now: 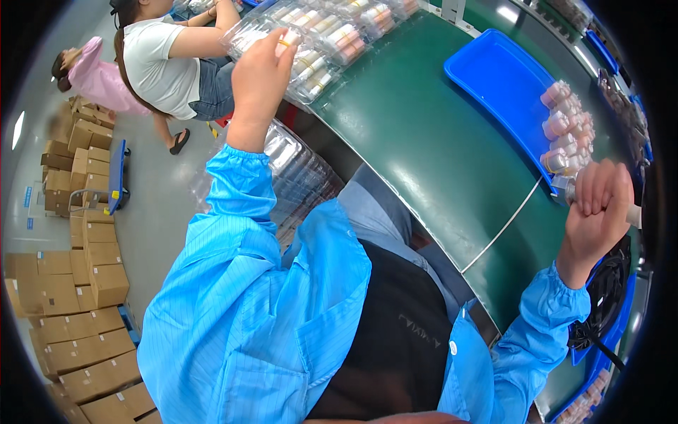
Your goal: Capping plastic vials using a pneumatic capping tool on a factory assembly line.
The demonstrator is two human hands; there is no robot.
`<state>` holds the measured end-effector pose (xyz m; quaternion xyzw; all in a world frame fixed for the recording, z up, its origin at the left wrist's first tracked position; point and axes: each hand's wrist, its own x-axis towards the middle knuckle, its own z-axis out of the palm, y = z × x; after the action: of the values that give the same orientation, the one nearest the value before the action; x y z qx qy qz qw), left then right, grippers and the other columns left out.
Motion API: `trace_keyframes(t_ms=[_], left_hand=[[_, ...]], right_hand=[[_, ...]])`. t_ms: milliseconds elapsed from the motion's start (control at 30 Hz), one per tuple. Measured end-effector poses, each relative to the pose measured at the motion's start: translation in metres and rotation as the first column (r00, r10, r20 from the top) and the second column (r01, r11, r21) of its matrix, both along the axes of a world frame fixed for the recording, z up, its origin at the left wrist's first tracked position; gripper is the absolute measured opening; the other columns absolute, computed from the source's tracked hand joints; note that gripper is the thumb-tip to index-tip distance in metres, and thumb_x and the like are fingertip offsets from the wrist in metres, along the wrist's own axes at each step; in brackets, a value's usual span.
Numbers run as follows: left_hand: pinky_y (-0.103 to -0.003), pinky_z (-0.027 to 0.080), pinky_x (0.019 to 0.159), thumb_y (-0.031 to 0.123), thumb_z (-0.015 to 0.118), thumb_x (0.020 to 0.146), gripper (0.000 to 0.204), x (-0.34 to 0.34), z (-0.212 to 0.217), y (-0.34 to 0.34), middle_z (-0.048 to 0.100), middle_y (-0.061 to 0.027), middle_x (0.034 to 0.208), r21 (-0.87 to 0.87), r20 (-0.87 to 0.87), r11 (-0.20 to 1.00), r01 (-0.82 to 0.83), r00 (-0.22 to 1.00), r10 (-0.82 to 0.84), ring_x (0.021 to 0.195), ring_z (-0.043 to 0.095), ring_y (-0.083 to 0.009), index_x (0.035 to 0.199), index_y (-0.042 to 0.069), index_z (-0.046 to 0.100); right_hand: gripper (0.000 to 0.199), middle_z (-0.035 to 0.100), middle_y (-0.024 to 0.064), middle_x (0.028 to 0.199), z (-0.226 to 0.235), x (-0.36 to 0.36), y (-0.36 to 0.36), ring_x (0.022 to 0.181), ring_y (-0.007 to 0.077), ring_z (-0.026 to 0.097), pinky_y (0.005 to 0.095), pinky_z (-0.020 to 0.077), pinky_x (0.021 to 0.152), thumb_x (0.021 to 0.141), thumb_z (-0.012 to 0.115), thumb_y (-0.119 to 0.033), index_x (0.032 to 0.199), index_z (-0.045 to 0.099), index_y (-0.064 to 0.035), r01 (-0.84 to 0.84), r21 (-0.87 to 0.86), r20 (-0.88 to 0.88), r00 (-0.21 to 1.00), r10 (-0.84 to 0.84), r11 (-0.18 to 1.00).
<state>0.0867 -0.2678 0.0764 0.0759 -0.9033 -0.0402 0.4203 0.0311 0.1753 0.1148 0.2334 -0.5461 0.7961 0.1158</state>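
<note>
My left hand (258,81) reaches to the far left end of the green table. Its thumb and fingertips pinch a small pale tube with a yellowish band (286,42), over clear plastic trays (311,81) filled with similar white, pink and cream tubes. On the right side, my right hand (600,201) is closed around a whitish tube (634,216), whose ends show on both sides of the fist. Just beyond that hand, several pink-and-white tubes (565,127) are piled at the right end of a blue tray (494,74).
The green table (409,127) curves past my front, with a pale line across it. Stacked clear trays (296,166) stand below its left edge. Black cables (607,297) lie in a blue bin at right. A seated person (166,60), cartons (92,346) and a blue trolley (117,177) are left.
</note>
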Motion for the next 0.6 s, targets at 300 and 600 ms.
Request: trace_keyframes(t_ms=[300,600], left_hand=[[-0.046,0.053,0.086,0.01,0.055,0.093,0.023,-0.019,-0.007,-0.01,0.068,-0.0165,0.115,0.008,0.238,0.996,-0.085,0.968,0.08,0.103,0.065,-0.0374,0.112,0.006,0.068],[-0.043,0.052,0.089,0.01,0.056,0.092,0.023,-0.129,0.014,0.181,0.068,-0.0137,0.107,0.025,-0.119,0.713,0.701,0.71,-0.694,0.102,0.065,-0.0352,0.112,0.007,0.067]], right_hand=[[0.04,0.03,-0.0002,0.057,0.002,-0.001,0.003,0.049,0.0068,0.026,0.025,0.0227,0.047,0.1,0.05,-0.021,0.065,0.036,-0.0091,0.021,0.029,-0.042,0.999,-0.02,0.999],[0.041,0.028,-0.0025,0.056,0.02,-0.001,0.001,0.048,0.0069,0.025,0.0263,0.0207,0.045,0.102,0.05,-0.02,0.065,0.035,-0.0111,0.089,-0.064,-0.041,0.995,-0.092,0.994]])
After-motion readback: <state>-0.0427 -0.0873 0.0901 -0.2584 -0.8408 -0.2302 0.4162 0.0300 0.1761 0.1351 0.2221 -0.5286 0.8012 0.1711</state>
